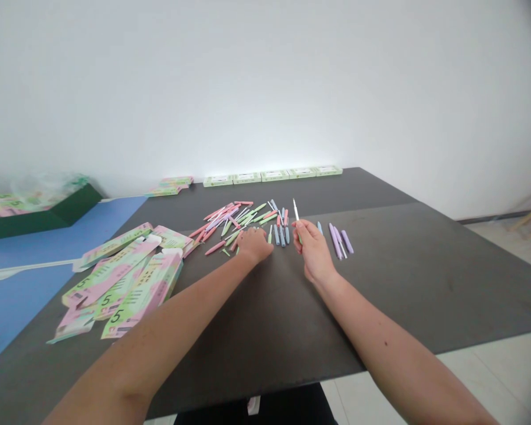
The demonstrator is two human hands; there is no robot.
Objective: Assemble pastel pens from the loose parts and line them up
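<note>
On my feed the fingers (301,231) of the right hand (314,252) are pinched narrow around a slim pen (296,210), its white tip standing up past the grip and a bit of green showing below it. The left hand (255,245) sits just beside it, palm down and curled, its fingers resting at the near edge of a loose heap of pastel pens (234,222); from this angle I cannot tell whether they are holding anything. That heap lies at the middle of the frame, pink, green, blue and lilac pens crossing at all angles. Between the hands and to the right of the heap, I can make out a short row of blue pens (282,235) lying side by side, then a lilac group (338,241) further right, past the right hand. All of this sits on a dark grey counter (393,277). To the left of the left forearm lies a spill of pink-and-green cartons (124,283), some overlapping. Along the far edge of the counter stands a line of small green-and-white boxes (272,175), with a low stack of cartons (170,186) beside it. At the upper left, a dark green tray (39,217) sits on a blue surface (26,289).
</note>
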